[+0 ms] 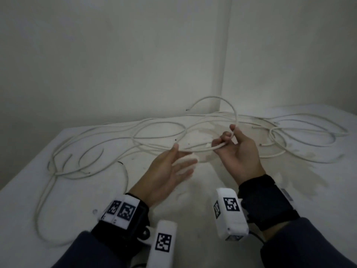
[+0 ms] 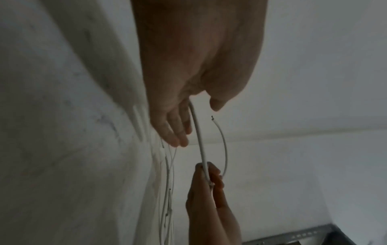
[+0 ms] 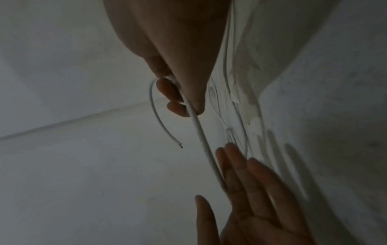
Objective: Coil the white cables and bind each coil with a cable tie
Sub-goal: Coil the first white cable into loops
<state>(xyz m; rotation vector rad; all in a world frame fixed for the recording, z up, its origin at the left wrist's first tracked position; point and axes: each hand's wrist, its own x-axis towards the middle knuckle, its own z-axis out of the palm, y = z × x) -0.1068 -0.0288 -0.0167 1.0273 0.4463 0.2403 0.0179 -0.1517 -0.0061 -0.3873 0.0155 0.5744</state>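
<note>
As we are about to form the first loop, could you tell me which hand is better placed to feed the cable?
Probably the left hand: it is open, its fingers against the white cable. The right hand already grips that cable near its free end.

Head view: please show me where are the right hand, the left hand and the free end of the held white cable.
right hand (image 1: 238, 151), head view, on the palm.
left hand (image 1: 166, 169), head view, on the open palm.
free end of the held white cable (image 1: 187, 109), head view, on the dark tip.

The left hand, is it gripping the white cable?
No: the left hand is spread flat with straight fingers beside the white cable, which the right hand grips.
</note>
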